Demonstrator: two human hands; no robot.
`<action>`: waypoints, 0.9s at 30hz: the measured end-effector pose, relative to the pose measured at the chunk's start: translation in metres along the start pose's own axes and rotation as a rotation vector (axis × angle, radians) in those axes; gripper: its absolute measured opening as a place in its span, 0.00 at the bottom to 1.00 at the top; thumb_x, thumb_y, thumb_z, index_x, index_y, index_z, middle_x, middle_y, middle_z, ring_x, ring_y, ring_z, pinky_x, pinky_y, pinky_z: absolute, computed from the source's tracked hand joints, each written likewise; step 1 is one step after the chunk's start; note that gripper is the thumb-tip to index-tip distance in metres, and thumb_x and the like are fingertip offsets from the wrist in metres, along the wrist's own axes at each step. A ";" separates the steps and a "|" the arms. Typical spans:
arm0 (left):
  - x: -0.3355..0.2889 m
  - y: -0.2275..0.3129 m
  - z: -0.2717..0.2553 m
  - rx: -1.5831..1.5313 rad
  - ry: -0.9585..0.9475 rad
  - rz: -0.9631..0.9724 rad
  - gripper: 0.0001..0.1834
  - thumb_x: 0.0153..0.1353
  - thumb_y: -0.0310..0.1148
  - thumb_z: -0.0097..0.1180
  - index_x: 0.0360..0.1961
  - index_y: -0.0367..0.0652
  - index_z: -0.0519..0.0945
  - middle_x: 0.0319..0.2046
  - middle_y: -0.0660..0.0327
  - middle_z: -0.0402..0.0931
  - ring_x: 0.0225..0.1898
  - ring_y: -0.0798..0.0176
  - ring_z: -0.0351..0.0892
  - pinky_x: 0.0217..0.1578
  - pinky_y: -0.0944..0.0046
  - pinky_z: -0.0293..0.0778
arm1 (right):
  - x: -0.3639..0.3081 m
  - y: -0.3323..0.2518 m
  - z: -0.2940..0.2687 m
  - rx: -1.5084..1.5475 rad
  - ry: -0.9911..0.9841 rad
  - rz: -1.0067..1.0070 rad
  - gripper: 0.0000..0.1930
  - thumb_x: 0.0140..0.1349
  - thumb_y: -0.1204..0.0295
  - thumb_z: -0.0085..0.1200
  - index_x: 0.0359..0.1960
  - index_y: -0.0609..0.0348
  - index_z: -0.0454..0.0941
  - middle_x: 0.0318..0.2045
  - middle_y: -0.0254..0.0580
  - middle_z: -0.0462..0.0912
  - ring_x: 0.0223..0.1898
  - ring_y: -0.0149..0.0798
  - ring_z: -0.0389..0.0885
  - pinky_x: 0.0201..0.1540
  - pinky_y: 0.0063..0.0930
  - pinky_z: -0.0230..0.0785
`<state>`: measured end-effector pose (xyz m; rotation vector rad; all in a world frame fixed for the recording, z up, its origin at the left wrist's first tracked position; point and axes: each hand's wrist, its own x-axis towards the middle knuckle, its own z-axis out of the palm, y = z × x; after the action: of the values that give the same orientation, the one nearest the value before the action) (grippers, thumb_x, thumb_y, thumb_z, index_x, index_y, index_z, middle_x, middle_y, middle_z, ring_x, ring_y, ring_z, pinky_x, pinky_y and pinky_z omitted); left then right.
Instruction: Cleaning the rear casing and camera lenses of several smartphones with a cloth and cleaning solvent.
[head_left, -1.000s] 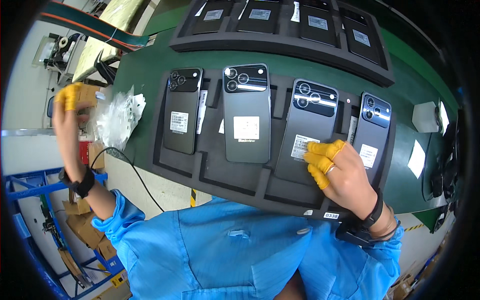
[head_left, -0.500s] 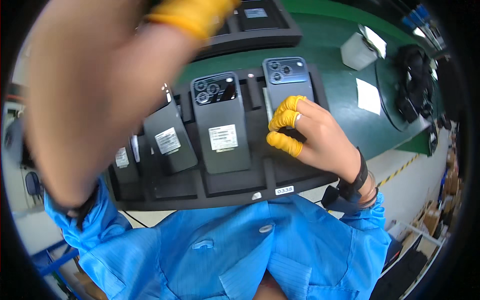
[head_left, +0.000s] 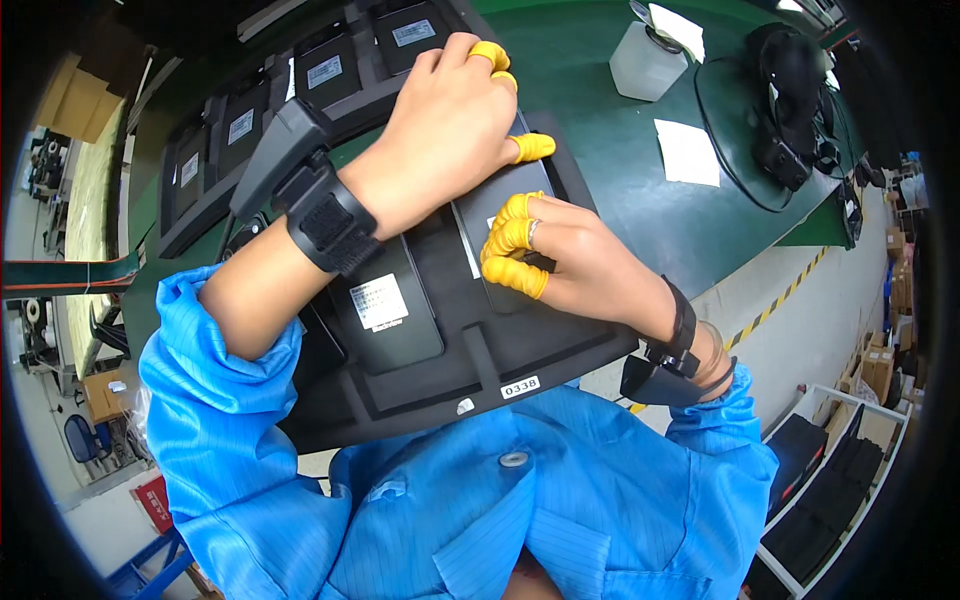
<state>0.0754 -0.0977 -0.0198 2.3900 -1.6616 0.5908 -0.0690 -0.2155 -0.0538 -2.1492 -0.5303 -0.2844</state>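
My left hand, with yellow finger cots, reaches over the far end of the rightmost smartphone. Its thumb stands apart from the curled fingers, and nothing shows between them. Over the nearer part of that phone, my right hand is closed, its yellow-cotted fingertips and thumb drawn together near a white label. What they pinch, if anything, is hidden. The phone lies in a black foam tray. To its left, a dark phone with a white label lies in another slot, partly under my left forearm.
Behind stands a second black tray with several labelled dark devices. On the green table at right are a white container, a paper sheet and a black cabled device. A white-framed rack stands lower right.
My left hand has swung from the upper left to the rightmost phone's far end. My right hand stays over that phone. The view has shifted, with the tray now lower and turned.
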 end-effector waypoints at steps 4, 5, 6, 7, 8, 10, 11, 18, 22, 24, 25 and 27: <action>0.006 -0.013 0.004 -0.113 -0.040 -0.028 0.18 0.51 0.40 0.65 0.34 0.33 0.84 0.44 0.47 0.78 0.52 0.47 0.72 0.50 0.53 0.71 | 0.002 0.002 0.002 0.031 0.030 -0.050 0.08 0.53 0.73 0.62 0.30 0.62 0.76 0.28 0.46 0.76 0.32 0.49 0.76 0.37 0.38 0.71; 0.008 -0.011 0.003 -0.118 -0.075 -0.095 0.19 0.51 0.41 0.66 0.34 0.32 0.84 0.44 0.46 0.79 0.52 0.47 0.72 0.50 0.53 0.71 | 0.002 0.003 0.002 0.039 0.034 -0.057 0.08 0.54 0.73 0.62 0.30 0.62 0.76 0.28 0.45 0.76 0.32 0.49 0.76 0.37 0.38 0.71; 0.009 -0.008 0.003 -0.122 -0.110 -0.162 0.20 0.50 0.42 0.66 0.33 0.32 0.84 0.44 0.46 0.79 0.52 0.47 0.72 0.51 0.53 0.71 | 0.002 0.003 0.002 0.040 0.035 -0.056 0.08 0.54 0.73 0.62 0.30 0.62 0.76 0.28 0.45 0.76 0.32 0.49 0.76 0.37 0.38 0.71; 0.009 -0.002 0.002 -0.109 -0.115 -0.165 0.22 0.49 0.43 0.66 0.34 0.31 0.84 0.43 0.45 0.79 0.52 0.46 0.72 0.52 0.54 0.71 | 0.000 0.001 0.002 0.031 0.025 -0.035 0.08 0.54 0.73 0.62 0.30 0.62 0.76 0.28 0.45 0.75 0.32 0.49 0.76 0.37 0.38 0.71; 0.002 -0.002 0.012 -0.092 0.027 -0.045 0.27 0.52 0.49 0.65 0.34 0.29 0.82 0.42 0.44 0.78 0.52 0.47 0.70 0.49 0.52 0.69 | 0.000 0.001 0.001 0.022 0.015 -0.013 0.08 0.54 0.73 0.62 0.30 0.63 0.76 0.28 0.45 0.75 0.32 0.49 0.76 0.37 0.38 0.71; 0.002 -0.004 0.014 -0.122 0.015 -0.018 0.27 0.52 0.48 0.65 0.35 0.28 0.82 0.44 0.43 0.77 0.53 0.46 0.69 0.49 0.51 0.69 | 0.000 0.002 0.002 0.026 0.021 -0.032 0.08 0.54 0.72 0.62 0.30 0.63 0.76 0.27 0.45 0.75 0.32 0.49 0.76 0.37 0.38 0.71; 0.004 -0.007 0.013 -0.142 -0.063 -0.052 0.26 0.52 0.47 0.65 0.35 0.29 0.82 0.44 0.44 0.77 0.53 0.46 0.69 0.49 0.51 0.69 | 0.001 0.003 0.002 0.029 0.026 -0.053 0.08 0.54 0.72 0.62 0.30 0.63 0.76 0.27 0.45 0.75 0.32 0.49 0.76 0.37 0.38 0.71; 0.002 -0.006 0.015 -0.084 -0.016 -0.027 0.25 0.53 0.47 0.66 0.37 0.32 0.81 0.48 0.44 0.76 0.58 0.43 0.67 0.57 0.54 0.67 | 0.002 0.003 0.003 0.006 0.021 -0.037 0.08 0.53 0.72 0.62 0.29 0.62 0.76 0.27 0.45 0.76 0.32 0.49 0.76 0.37 0.38 0.71; 0.017 -0.019 -0.001 -0.259 -0.325 -0.138 0.28 0.52 0.49 0.66 0.37 0.29 0.80 0.46 0.44 0.77 0.58 0.44 0.67 0.57 0.54 0.65 | 0.002 0.003 0.003 0.027 0.044 -0.061 0.08 0.53 0.72 0.62 0.29 0.62 0.76 0.27 0.45 0.76 0.33 0.49 0.76 0.37 0.38 0.71; 0.017 -0.017 -0.002 -0.242 -0.326 -0.147 0.27 0.52 0.49 0.66 0.37 0.30 0.80 0.46 0.44 0.77 0.57 0.44 0.67 0.58 0.54 0.66 | 0.002 0.002 0.002 0.021 0.048 -0.070 0.08 0.53 0.72 0.62 0.29 0.62 0.76 0.27 0.45 0.76 0.33 0.49 0.76 0.37 0.38 0.71; 0.014 -0.011 0.000 -0.185 -0.265 -0.156 0.25 0.53 0.47 0.65 0.37 0.32 0.81 0.46 0.45 0.77 0.57 0.44 0.67 0.57 0.54 0.66 | 0.002 0.001 0.002 0.011 0.036 -0.054 0.08 0.53 0.72 0.62 0.30 0.62 0.76 0.27 0.45 0.76 0.32 0.49 0.76 0.37 0.38 0.71; 0.000 -0.012 0.019 -0.094 0.003 -0.016 0.18 0.57 0.42 0.62 0.37 0.36 0.82 0.46 0.46 0.77 0.57 0.43 0.67 0.57 0.53 0.66 | 0.002 0.001 0.002 0.000 0.024 -0.035 0.08 0.53 0.72 0.62 0.30 0.62 0.76 0.27 0.45 0.76 0.32 0.49 0.76 0.37 0.38 0.71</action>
<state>0.0908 -0.1004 -0.0363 2.3330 -1.6296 0.5027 -0.0663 -0.2138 -0.0551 -2.1357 -0.5553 -0.3292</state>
